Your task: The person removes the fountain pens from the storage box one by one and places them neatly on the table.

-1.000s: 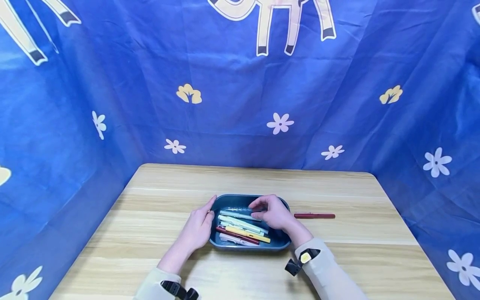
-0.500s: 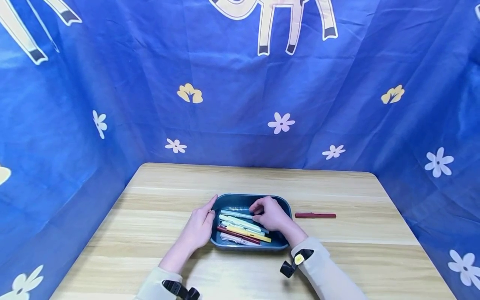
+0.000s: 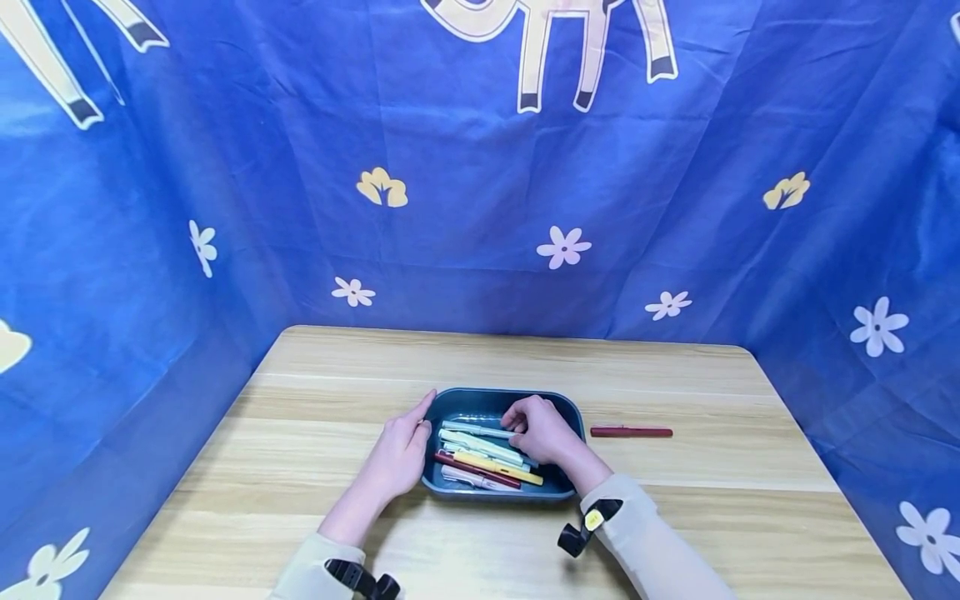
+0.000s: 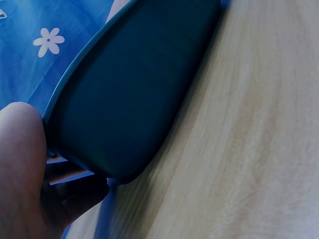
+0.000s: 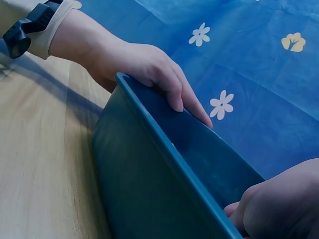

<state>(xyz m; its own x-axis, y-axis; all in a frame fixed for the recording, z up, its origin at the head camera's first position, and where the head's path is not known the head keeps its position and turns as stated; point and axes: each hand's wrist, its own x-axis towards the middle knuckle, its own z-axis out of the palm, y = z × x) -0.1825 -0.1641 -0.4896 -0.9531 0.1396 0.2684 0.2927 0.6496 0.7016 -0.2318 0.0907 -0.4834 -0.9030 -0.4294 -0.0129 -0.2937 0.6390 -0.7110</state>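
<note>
A dark teal plastic box (image 3: 501, 495) sits mid-table with several pens inside. My left hand (image 3: 399, 450) grips its left end; in the left wrist view the thumb (image 4: 22, 134) lies at the rim and curled fingers are against the outside. My right hand (image 3: 547, 431) reaches into the box's right half, its thumb and fingers pinching the right end of a pale blue pen (image 3: 474, 429). Below that lie mint-coloured pens (image 3: 480, 443), a yellow pen (image 3: 498, 467), a dark red pen (image 3: 447, 459) and a lilac pen (image 3: 467, 477). In the right wrist view the fingertips are hidden.
Just right of the box, a dark red pen (image 3: 632, 432) lies on the wooden table (image 3: 360, 367). Blue patterned cloth (image 3: 465, 217) hangs behind the table and along both sides. Each wrist wears a small black camera (image 3: 573, 539).
My right hand's fingers have come closer together on the pale blue pen, and the right forearm has shifted slightly left. The left hand and the box stay in place.
</note>
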